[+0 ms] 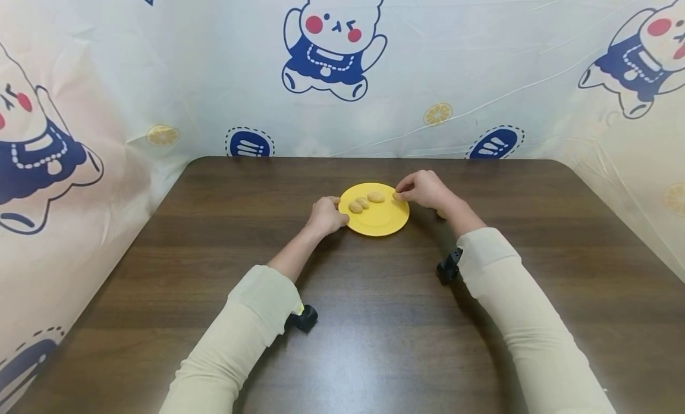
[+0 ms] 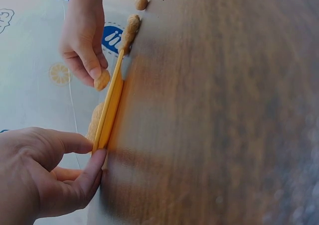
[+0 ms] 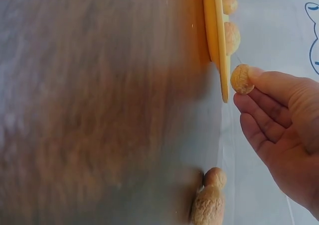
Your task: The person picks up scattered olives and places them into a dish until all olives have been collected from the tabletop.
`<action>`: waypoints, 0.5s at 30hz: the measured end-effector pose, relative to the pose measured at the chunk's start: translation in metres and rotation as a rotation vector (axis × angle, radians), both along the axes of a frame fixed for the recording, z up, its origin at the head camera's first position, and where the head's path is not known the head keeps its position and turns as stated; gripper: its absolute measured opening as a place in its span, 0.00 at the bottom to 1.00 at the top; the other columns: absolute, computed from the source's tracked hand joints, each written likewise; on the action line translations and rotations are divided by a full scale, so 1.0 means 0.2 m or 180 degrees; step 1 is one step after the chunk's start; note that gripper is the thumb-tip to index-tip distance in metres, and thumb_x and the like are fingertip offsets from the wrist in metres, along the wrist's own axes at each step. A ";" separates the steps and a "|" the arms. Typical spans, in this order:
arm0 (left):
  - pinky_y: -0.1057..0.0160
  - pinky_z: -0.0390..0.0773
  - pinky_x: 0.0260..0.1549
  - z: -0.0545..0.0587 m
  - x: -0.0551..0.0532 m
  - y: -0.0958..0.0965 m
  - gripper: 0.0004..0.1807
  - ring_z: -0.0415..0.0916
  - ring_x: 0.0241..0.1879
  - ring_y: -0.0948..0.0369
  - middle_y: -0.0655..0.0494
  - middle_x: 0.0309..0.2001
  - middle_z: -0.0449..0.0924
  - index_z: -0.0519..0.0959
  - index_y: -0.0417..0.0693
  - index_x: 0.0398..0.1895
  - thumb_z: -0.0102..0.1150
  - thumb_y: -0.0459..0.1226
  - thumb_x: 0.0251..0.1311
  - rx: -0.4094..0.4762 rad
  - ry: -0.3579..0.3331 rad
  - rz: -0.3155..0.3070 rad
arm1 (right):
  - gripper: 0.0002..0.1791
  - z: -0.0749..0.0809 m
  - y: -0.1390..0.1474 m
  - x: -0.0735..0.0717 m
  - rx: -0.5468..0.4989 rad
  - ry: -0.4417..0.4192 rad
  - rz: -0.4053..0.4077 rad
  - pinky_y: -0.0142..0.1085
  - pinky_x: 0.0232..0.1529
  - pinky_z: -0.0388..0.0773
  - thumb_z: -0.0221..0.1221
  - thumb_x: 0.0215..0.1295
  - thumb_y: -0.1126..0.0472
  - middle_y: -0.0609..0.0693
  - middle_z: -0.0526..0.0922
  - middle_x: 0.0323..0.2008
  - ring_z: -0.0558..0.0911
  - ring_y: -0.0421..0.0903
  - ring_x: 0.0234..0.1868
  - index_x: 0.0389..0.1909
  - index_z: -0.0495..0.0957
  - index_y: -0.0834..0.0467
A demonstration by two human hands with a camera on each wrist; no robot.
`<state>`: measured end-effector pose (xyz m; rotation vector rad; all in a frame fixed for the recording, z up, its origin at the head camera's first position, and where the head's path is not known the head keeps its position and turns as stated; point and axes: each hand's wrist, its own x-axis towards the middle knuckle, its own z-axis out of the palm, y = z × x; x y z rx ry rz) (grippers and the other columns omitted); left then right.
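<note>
Left hand (image 1: 326, 216) grips a round yellow plate (image 1: 374, 225) at nine o'clock; tan bumpy peanuts (image 1: 376, 197) lie inside, nine to twelve; right hand (image 1: 425, 191) pinches one peanut (image 1: 396, 195) at two; the right wrist view reveals loose peanuts (image 3: 209, 205), mostly hidden overhead

There were two hands (image 1: 326, 216), one plate (image 1: 381, 225), one table (image 1: 369, 295), two wrist cameras (image 1: 307, 319) and six peanuts (image 1: 376, 197), three of them on the plate.

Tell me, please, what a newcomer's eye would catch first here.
Probably the round yellow plate on the brown wood-grained table. The left grip holds its left edge, the right grip a tan, peanut-like piece above its right. Behind, blue-clad cartoon bears decorate the pale backdrop.
</note>
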<state>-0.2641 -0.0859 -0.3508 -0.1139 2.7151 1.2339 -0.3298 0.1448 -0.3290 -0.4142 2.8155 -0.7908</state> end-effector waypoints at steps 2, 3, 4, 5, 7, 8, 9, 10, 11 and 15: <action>0.70 0.69 0.25 0.00 0.00 0.00 0.33 0.72 0.29 0.61 0.45 0.51 0.76 0.63 0.35 0.64 0.56 0.30 0.52 -0.0016 0.0007 -0.0003 | 0.12 0.00 -0.01 0.00 0.0032 -0.0028 0.0030 0.42 0.46 0.72 0.62 0.59 0.58 0.52 0.81 0.43 0.74 0.49 0.43 0.43 0.83 0.57; 0.70 0.69 0.25 0.00 0.00 0.00 0.33 0.72 0.28 0.61 0.45 0.51 0.76 0.63 0.35 0.64 0.56 0.30 0.52 -0.0018 0.0010 -0.0006 | 0.12 0.00 -0.01 0.00 0.0041 -0.0033 0.0046 0.42 0.46 0.72 0.62 0.59 0.58 0.52 0.81 0.43 0.74 0.49 0.43 0.43 0.83 0.57; 0.70 0.70 0.25 0.00 0.00 0.00 0.33 0.72 0.28 0.60 0.45 0.50 0.76 0.63 0.35 0.65 0.56 0.30 0.52 -0.0013 0.0010 -0.0010 | 0.12 0.00 -0.02 0.00 0.0067 -0.0011 0.0082 0.41 0.46 0.72 0.62 0.59 0.58 0.53 0.81 0.43 0.74 0.49 0.43 0.43 0.83 0.58; 0.70 0.70 0.26 0.00 0.00 0.00 0.33 0.72 0.30 0.60 0.45 0.51 0.75 0.63 0.35 0.64 0.56 0.30 0.52 -0.0026 0.0021 -0.0010 | 0.12 0.00 -0.02 0.00 0.0095 0.0016 0.0117 0.41 0.46 0.72 0.61 0.59 0.58 0.53 0.81 0.43 0.74 0.49 0.43 0.43 0.83 0.58; 0.69 0.70 0.27 0.00 0.00 0.00 0.33 0.72 0.32 0.59 0.45 0.50 0.76 0.63 0.35 0.64 0.56 0.30 0.52 -0.0030 0.0021 -0.0015 | 0.12 0.00 -0.03 -0.01 0.0137 0.0072 0.0180 0.40 0.45 0.73 0.61 0.59 0.59 0.53 0.81 0.42 0.74 0.49 0.42 0.42 0.83 0.59; 0.69 0.70 0.28 0.00 0.00 0.00 0.33 0.72 0.33 0.59 0.45 0.50 0.76 0.63 0.35 0.64 0.56 0.30 0.52 -0.0032 0.0019 -0.0016 | 0.12 0.00 -0.04 0.00 0.0144 0.0084 0.0197 0.40 0.45 0.73 0.61 0.59 0.59 0.53 0.81 0.42 0.75 0.49 0.42 0.42 0.83 0.59; 0.69 0.70 0.28 0.00 0.00 0.00 0.33 0.72 0.34 0.58 0.45 0.50 0.76 0.63 0.35 0.64 0.56 0.30 0.52 -0.0038 0.0018 -0.0014 | 0.12 0.00 -0.04 0.00 0.0151 0.0096 0.0202 0.40 0.44 0.73 0.61 0.59 0.59 0.53 0.82 0.42 0.75 0.48 0.42 0.42 0.83 0.59; 0.69 0.70 0.29 -0.01 0.00 0.00 0.33 0.71 0.34 0.58 0.45 0.50 0.75 0.63 0.35 0.64 0.56 0.30 0.52 -0.0046 0.0020 -0.0012 | 0.11 -0.01 -0.05 0.00 0.0156 0.0102 0.0206 0.40 0.44 0.73 0.61 0.59 0.59 0.53 0.82 0.42 0.75 0.48 0.42 0.42 0.83 0.59; 0.69 0.70 0.29 -0.01 0.00 0.00 0.33 0.71 0.35 0.58 0.45 0.50 0.75 0.63 0.35 0.64 0.56 0.30 0.52 -0.0052 0.0019 -0.0012 | 0.11 -0.01 -0.05 0.00 0.0161 0.0097 0.0203 0.39 0.44 0.74 0.61 0.59 0.60 0.53 0.82 0.42 0.75 0.48 0.41 0.42 0.83 0.59; 0.68 0.70 0.31 -0.01 0.00 0.00 0.33 0.70 0.38 0.57 0.45 0.52 0.74 0.63 0.35 0.65 0.56 0.31 0.53 -0.0056 0.0012 -0.0009 | 0.11 -0.01 -0.06 -0.01 0.0200 0.0055 0.0221 0.39 0.44 0.74 0.61 0.59 0.60 0.53 0.81 0.42 0.75 0.48 0.41 0.42 0.83 0.59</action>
